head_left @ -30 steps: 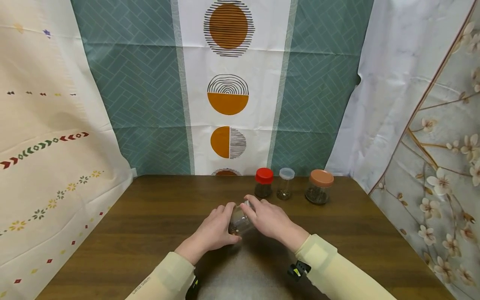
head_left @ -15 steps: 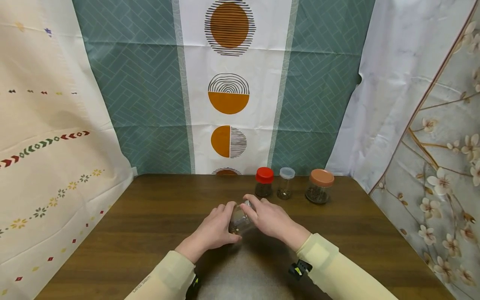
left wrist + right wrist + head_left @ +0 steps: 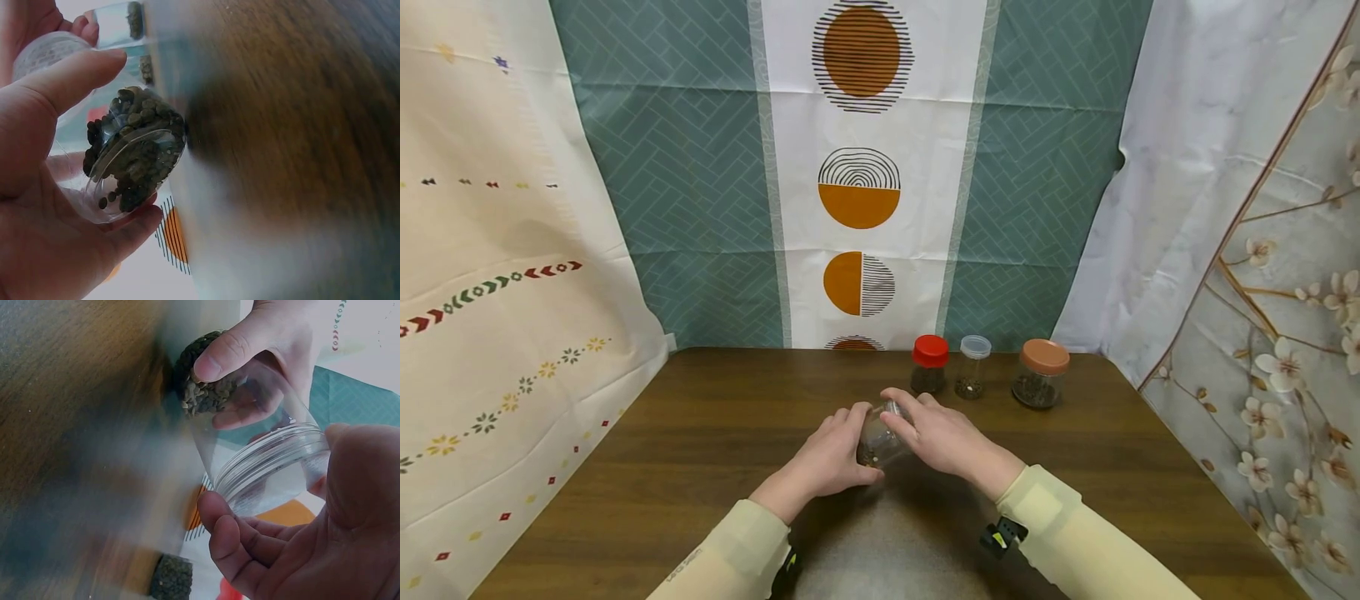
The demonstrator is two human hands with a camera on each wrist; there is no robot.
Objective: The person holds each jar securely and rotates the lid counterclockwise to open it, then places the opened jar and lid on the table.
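A clear jar (image 3: 880, 437) leans to the right just over the wooden table, its lower edge at or close to the surface. Dark pebble-like pieces (image 3: 140, 150) have gathered in its bottom end. My left hand (image 3: 825, 458) grips the jar's body, thumb on the near side and fingers round the far side. At the upper end, my right hand (image 3: 943, 437) holds the clear, ridged lid (image 3: 275, 462) between thumb and fingers. In the right wrist view, the lid sits at the jar's mouth; whether it is loose I cannot tell.
Behind my right hand stand a red-lidded jar (image 3: 929, 364), a slim jar with a translucent lid (image 3: 972, 367) and a wide jar with an orange-brown lid (image 3: 1040, 373), all with dark contents. A patterned curtain (image 3: 857, 292) hangs along the table's (image 3: 737, 400) back edge.
My right hand's fingers have shifted slightly left over the lid. My left hand and the jar have stayed almost in place.
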